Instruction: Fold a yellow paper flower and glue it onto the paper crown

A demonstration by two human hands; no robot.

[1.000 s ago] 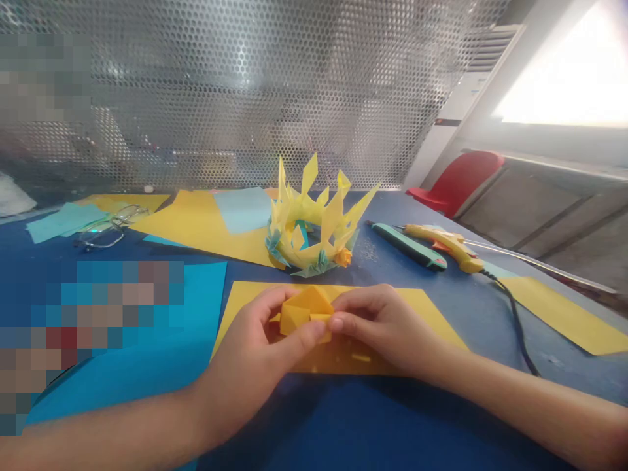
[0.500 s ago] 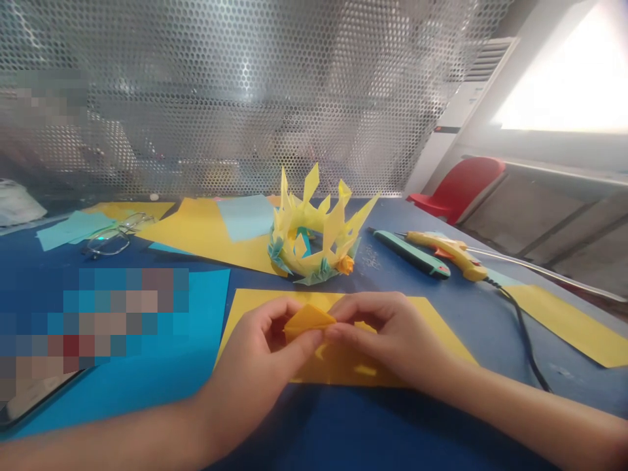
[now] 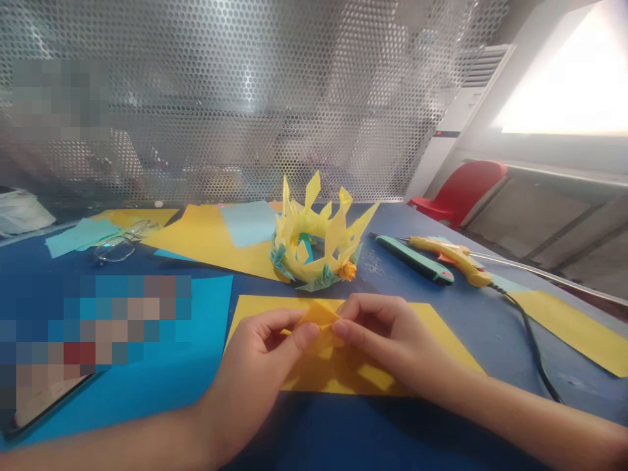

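Observation:
My left hand (image 3: 260, 366) and my right hand (image 3: 387, 337) both pinch a small folded piece of yellow paper (image 3: 320, 322) between thumbs and fingertips, just above a yellow paper sheet (image 3: 373, 376) lying on the blue table (image 3: 343, 432). The fingers of both hands are closed on the folded piece. Beyond it stands a spiky yellow paper crown (image 3: 318, 235) with teal trim and a small orange flower.
A teal utility knife (image 3: 415, 260) and a yellow glue gun (image 3: 454, 254) with a black cord (image 3: 532, 347) lie at the right. Yellow and blue paper sheets (image 3: 206, 239), glasses (image 3: 120, 243) and a phone (image 3: 39, 405) lie at the left. A perforated metal screen (image 3: 245, 98) closes the back; a red chair (image 3: 466, 186) stands beyond.
The folded yellow piece has been pressed flatter and turned between my fingertips. Both hands stay over the yellow sheet; the view shifted slightly.

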